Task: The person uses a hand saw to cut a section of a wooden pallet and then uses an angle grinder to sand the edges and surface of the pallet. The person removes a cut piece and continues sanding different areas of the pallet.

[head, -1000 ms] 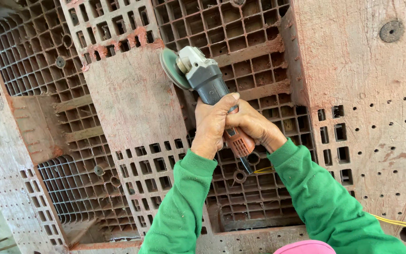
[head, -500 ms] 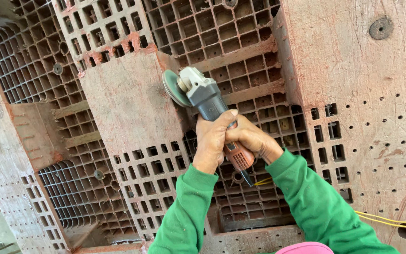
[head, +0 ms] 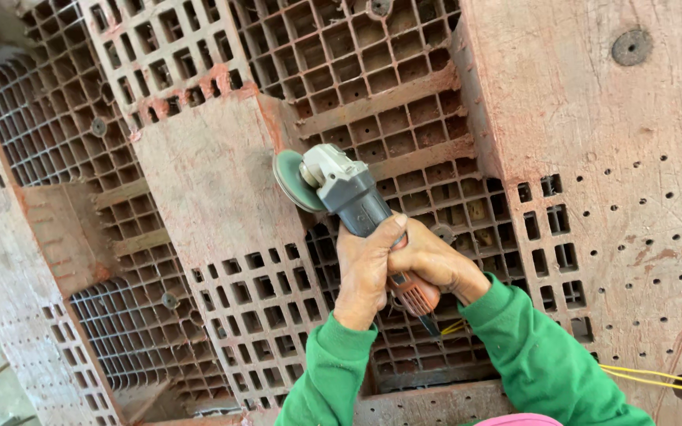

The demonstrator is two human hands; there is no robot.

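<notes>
An angle grinder (head: 357, 209) is being gripped by both the left hand (head: 365, 272) and right hand (head: 428, 264), its disc (head: 294, 180) being held against the reddish plastic pallet block (head: 215, 181), where steady pressure is seemingly being called for.

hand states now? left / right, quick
Left hand: closed around the angle grinder body.
Right hand: closed on the grinder's orange rear handle.

grey-orange grinder (head: 357, 207), green sleeves (head: 542, 359), reddish gridded formwork (head: 372, 71)
</notes>
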